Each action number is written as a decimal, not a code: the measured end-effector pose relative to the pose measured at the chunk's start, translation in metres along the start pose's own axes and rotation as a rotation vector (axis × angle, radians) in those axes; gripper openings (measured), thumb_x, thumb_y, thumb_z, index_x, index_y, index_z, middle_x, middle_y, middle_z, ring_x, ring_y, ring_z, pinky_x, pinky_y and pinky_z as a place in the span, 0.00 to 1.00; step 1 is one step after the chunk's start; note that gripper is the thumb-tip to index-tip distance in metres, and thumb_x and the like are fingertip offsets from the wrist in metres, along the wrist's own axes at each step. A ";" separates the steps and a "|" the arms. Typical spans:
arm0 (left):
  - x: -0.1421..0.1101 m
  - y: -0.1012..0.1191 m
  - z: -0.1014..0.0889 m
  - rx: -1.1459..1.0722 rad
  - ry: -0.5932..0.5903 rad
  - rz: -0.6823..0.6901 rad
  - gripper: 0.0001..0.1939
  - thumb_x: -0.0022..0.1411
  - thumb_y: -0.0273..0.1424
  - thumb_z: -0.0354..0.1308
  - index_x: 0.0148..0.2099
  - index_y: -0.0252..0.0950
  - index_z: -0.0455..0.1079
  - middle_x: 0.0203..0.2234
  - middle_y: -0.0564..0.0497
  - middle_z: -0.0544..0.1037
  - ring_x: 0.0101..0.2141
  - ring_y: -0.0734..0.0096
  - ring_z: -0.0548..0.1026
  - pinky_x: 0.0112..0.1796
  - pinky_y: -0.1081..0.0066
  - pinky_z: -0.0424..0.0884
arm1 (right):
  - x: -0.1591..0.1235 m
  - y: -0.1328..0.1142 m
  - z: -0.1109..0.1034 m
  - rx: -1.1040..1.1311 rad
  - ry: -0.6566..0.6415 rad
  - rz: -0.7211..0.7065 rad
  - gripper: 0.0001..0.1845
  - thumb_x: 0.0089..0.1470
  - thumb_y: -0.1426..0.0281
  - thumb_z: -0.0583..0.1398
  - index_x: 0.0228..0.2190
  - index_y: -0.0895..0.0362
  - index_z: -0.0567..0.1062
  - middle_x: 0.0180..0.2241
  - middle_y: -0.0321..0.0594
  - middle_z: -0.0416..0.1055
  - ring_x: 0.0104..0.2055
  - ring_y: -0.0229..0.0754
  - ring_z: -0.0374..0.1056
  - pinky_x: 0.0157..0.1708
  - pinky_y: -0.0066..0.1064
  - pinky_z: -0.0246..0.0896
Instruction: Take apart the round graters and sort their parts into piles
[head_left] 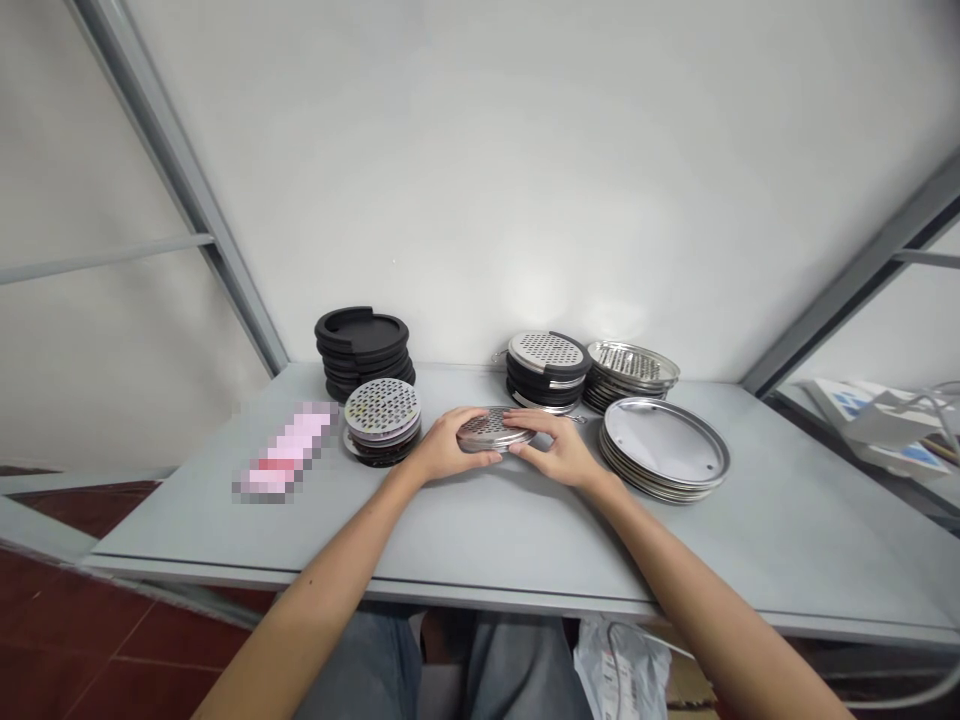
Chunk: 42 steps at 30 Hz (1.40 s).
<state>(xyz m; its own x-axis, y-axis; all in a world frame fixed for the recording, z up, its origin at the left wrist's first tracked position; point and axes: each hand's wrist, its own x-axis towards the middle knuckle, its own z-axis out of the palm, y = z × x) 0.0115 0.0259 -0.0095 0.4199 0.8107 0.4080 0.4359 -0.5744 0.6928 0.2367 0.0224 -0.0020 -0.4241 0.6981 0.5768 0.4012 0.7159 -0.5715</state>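
Note:
A round metal grater disc with a perforated top lies at the middle of the table, between my two hands. My left hand grips its left side, thumb at the near edge and fingers over the top. On the right side my right hand holds it the same way, fingertips resting on the holes. A metal loop pokes out beyond the right hand. Just left of my left hand stands a stack of perforated grater plates. Right of my right hand is a pile of round metal lids.
Black ring-shaped holders are stacked at the back left. Black-rimmed graters and a stack of metal rings with grater plates stand near the wall. A blurred pink item lies on the grey table. Metal posts flank both sides.

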 end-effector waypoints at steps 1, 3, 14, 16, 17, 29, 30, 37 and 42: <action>0.000 0.000 0.000 0.004 0.000 0.005 0.34 0.47 0.43 0.68 0.55 0.37 0.67 0.51 0.44 0.72 0.51 0.56 0.71 0.53 0.61 0.67 | 0.000 0.000 0.000 0.000 0.002 -0.001 0.18 0.50 0.60 0.64 0.43 0.52 0.78 0.44 0.43 0.76 0.50 0.50 0.70 0.51 0.44 0.64; 0.000 -0.001 0.000 0.010 0.001 0.017 0.35 0.47 0.44 0.68 0.55 0.36 0.66 0.51 0.44 0.72 0.51 0.57 0.71 0.53 0.61 0.66 | 0.000 -0.001 0.000 0.002 0.001 0.003 0.17 0.50 0.61 0.64 0.42 0.53 0.78 0.43 0.44 0.76 0.50 0.51 0.70 0.51 0.44 0.64; -0.002 -0.006 -0.004 0.085 -0.087 0.073 0.49 0.35 0.46 0.73 0.59 0.36 0.63 0.56 0.40 0.67 0.55 0.52 0.66 0.57 0.57 0.61 | 0.002 -0.003 -0.004 0.028 -0.005 0.018 0.18 0.47 0.60 0.66 0.41 0.53 0.79 0.43 0.44 0.76 0.50 0.51 0.70 0.52 0.45 0.63; -0.002 -0.005 -0.005 0.079 -0.109 0.067 0.53 0.34 0.47 0.73 0.61 0.36 0.60 0.57 0.40 0.66 0.56 0.51 0.65 0.57 0.56 0.61 | 0.002 -0.002 -0.004 0.005 -0.006 0.002 0.19 0.47 0.60 0.66 0.41 0.52 0.78 0.43 0.44 0.76 0.49 0.51 0.70 0.52 0.45 0.63; -0.002 -0.004 -0.005 0.076 -0.117 0.063 0.54 0.33 0.47 0.73 0.62 0.36 0.58 0.57 0.40 0.65 0.56 0.51 0.65 0.57 0.55 0.61 | 0.002 -0.001 -0.004 -0.008 -0.003 -0.008 0.19 0.47 0.59 0.66 0.41 0.52 0.78 0.43 0.44 0.76 0.49 0.51 0.70 0.51 0.45 0.63; -0.003 -0.007 -0.003 0.046 -0.133 0.078 0.51 0.40 0.48 0.70 0.63 0.35 0.58 0.58 0.39 0.65 0.56 0.50 0.65 0.57 0.55 0.61 | 0.001 0.003 -0.003 -0.044 0.036 -0.091 0.18 0.47 0.62 0.67 0.40 0.54 0.78 0.41 0.45 0.77 0.46 0.49 0.71 0.48 0.44 0.65; -0.003 -0.007 -0.003 0.040 -0.116 0.080 0.46 0.45 0.48 0.68 0.62 0.35 0.59 0.58 0.38 0.66 0.56 0.50 0.65 0.56 0.55 0.61 | 0.001 0.004 -0.003 -0.043 0.037 -0.087 0.17 0.47 0.62 0.66 0.41 0.54 0.78 0.41 0.45 0.77 0.46 0.49 0.71 0.48 0.44 0.65; 0.000 -0.009 -0.002 -0.024 -0.049 0.098 0.25 0.64 0.45 0.52 0.54 0.34 0.70 0.52 0.40 0.72 0.54 0.57 0.69 0.55 0.58 0.64 | -0.001 0.007 -0.001 -0.038 0.038 -0.065 0.16 0.49 0.63 0.65 0.41 0.54 0.77 0.41 0.45 0.76 0.46 0.48 0.71 0.47 0.43 0.65; 0.001 -0.009 -0.002 -0.058 -0.032 0.083 0.26 0.63 0.46 0.52 0.54 0.33 0.70 0.51 0.40 0.73 0.52 0.57 0.71 0.52 0.60 0.67 | 0.000 0.003 -0.004 -0.053 0.034 -0.090 0.19 0.48 0.64 0.66 0.43 0.55 0.75 0.43 0.45 0.75 0.47 0.48 0.69 0.49 0.44 0.64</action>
<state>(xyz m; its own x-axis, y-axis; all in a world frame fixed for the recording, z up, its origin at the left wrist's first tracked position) 0.0067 0.0316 -0.0143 0.4784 0.7561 0.4465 0.3520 -0.6310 0.6914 0.2412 0.0244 -0.0016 -0.4332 0.6299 0.6446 0.4054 0.7749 -0.4849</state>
